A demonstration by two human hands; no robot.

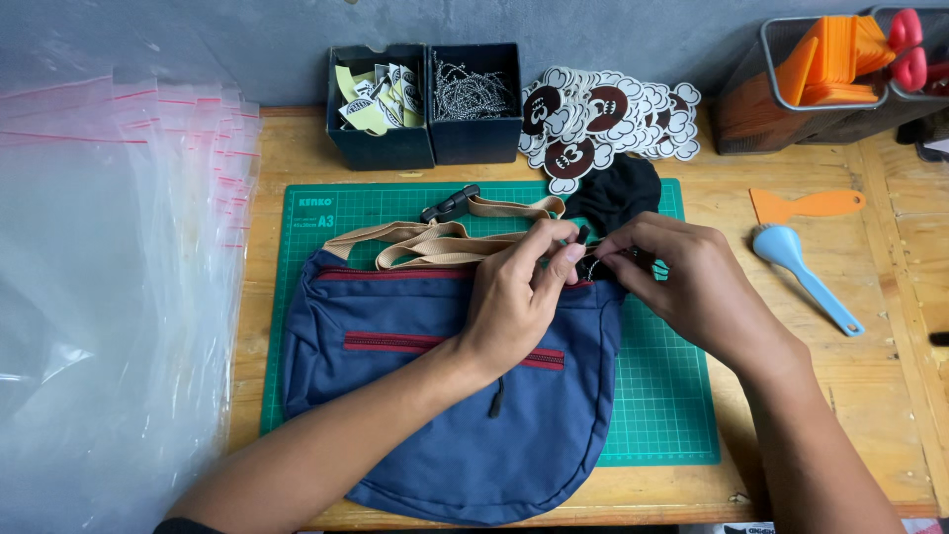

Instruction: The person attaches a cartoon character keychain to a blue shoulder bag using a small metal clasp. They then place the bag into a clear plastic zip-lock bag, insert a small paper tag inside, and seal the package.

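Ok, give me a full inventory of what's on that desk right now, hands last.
sling bag: one, navy with red zips, on the mat
strap: one, tan, black buckle, above the bag
cutting mat: one, green, desk centre
black cloth: one, mat's top edge
zip bags: a stack, clear, left
black boxes: two, tags and ball chains inside
stickers: a pile, brown and white, back
scraper: one, orange, right
blue tool: one, right
mesh bins: two, orange pieces inside, back right
left hand: at the bag's top zip
right hand: pinching a small part there
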